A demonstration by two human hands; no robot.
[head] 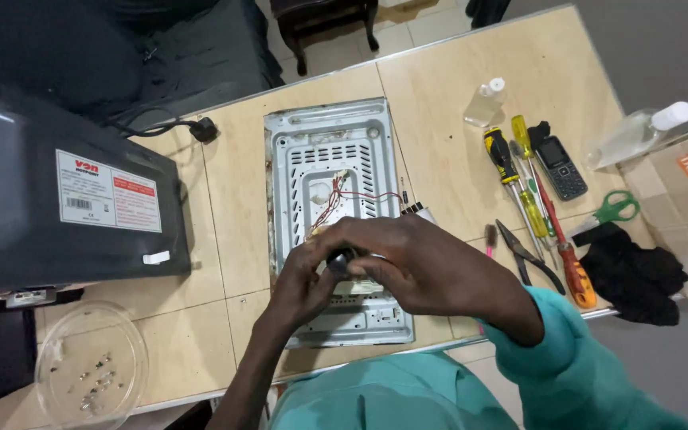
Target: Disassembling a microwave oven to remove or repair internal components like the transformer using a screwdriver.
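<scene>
Both hands, the left hand (304, 279) and the right hand (431, 267), are clenched together around a small dark object (341, 259), perhaps a knob, held at frame centre just above the grey metal panel (328, 143) laid on the surface (439, 151).

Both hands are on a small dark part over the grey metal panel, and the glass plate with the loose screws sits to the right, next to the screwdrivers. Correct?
Not quite. The head view shows the glass plate with the screws at the left, below the black microwave casing. The rest holds: left hand and right hand hold the small dark part over the metal panel; the screwdrivers lie right.
</scene>
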